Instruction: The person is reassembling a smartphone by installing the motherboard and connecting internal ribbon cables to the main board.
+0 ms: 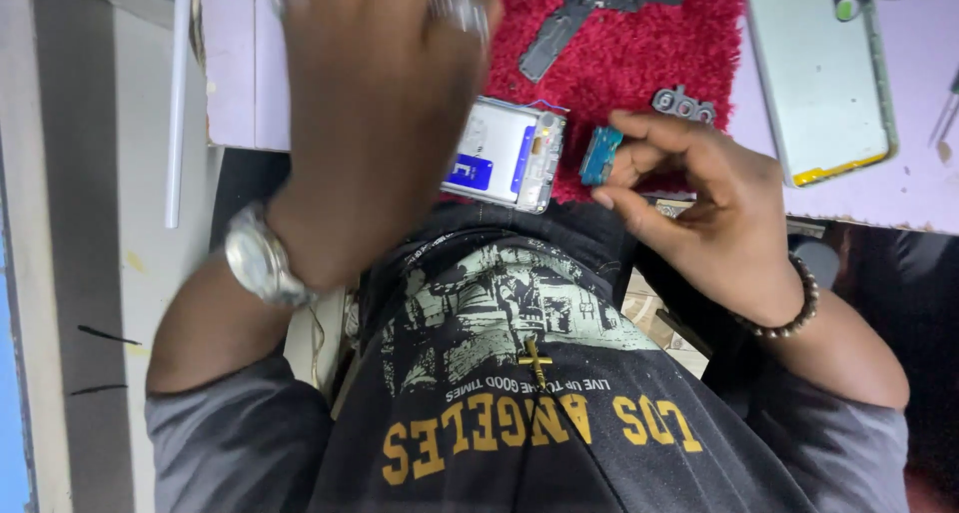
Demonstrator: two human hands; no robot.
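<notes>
Here, in the head view, the person looks down past a dark printed shirt to a lilac table with a red fluffy mat on it. The left hand, with a metal watch at the wrist, is raised close to the camera and blurred; only its back shows, so I cannot tell whether its fingers are spread or closed on anything. It hides the left end of an opened phone body – white and silver inside, with a blue patch – which lies at the near edge of the mat. The right hand, with a bead bracelet at the wrist, has its fingers curled in narrow and pinches a small blue part at the fingertips, just beside the right end of the phone body and not quite touching it. Farther back on the mat lie a grey camera-ring piece and a dark flat strip; well to the right, a second phone shell with a pale back and a yellow lower edge rests on the table. A part this small probably handles best gripped lightly by its edges and kept low over the mat – the pile would catch it if it slipped – while the other hand steadies the phone body so that it cannot slide off the near edge.
</notes>
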